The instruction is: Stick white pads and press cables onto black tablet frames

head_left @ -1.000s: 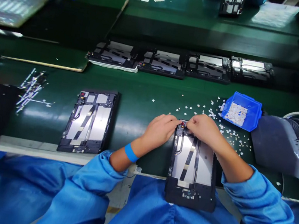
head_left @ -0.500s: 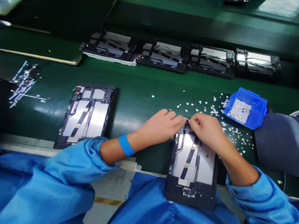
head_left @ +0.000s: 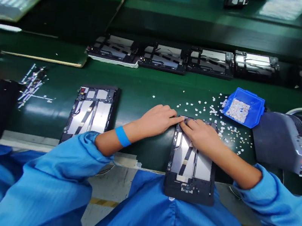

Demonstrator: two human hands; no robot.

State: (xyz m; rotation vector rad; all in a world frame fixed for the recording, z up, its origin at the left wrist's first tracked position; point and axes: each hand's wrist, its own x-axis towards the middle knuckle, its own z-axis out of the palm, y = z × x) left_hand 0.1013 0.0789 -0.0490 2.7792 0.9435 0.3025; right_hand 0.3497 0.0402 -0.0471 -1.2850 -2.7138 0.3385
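Beside the blue bin (head_left: 243, 111) (chips scattered (head_left: 211, 109)), a tape dispenser (head_left: 286, 144).

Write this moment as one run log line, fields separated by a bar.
left hand: fingertips on top edge of open tablet chassis | right hand: pressing same edge | blue parts bin: right, beyond the chassis

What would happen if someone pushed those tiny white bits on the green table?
The tiny white bits look thin and flat, so they would probably slide and scatter, not roll. They seem very light; a puff of air might move them. Being so small, they are likely fiddly for fingers to pick up.
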